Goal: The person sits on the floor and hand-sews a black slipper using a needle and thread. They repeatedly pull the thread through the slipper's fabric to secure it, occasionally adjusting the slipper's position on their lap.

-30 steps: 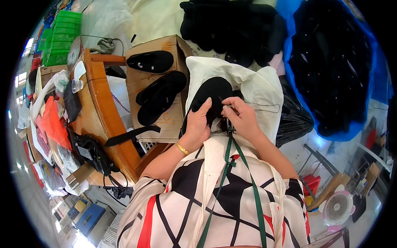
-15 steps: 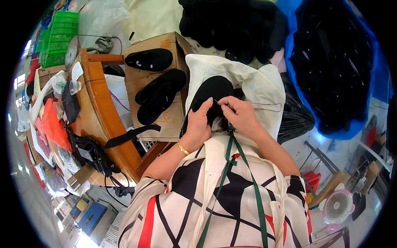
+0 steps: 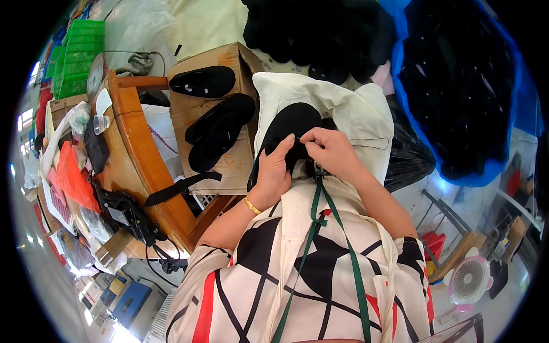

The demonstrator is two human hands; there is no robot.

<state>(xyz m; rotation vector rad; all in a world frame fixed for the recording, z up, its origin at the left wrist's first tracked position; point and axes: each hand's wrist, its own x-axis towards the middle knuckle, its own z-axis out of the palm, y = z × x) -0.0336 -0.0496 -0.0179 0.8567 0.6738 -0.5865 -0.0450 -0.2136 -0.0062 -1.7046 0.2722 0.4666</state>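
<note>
A black cloth shoe (image 3: 294, 117) lies over the pale cloth (image 3: 349, 103) on my lap, its rounded end pointing away from me. My left hand (image 3: 273, 168) grips its near left side, thumb on top. At the shoe's right edge, my right hand (image 3: 331, 151) pinches what looks like a needle, with only a small glint showing at the fingertips. Dark thread (image 3: 369, 140) runs in a loop over the pale cloth to the right of this hand. The part of the shoe under my fingers is hidden.
Left of my lap, several black shoes (image 3: 220, 126) rest on a cardboard box (image 3: 180, 117) beside a wooden stool frame (image 3: 137, 160). A big blue bag (image 3: 400, 86) full of black items stands far right, by a black plastic bag (image 3: 409, 154). A fan (image 3: 469, 277) sits lower right.
My right hand has shifted very slightly toward the shoe, and less of the needle shows. My left hand keeps its grip. The whole view has moved a little.
</note>
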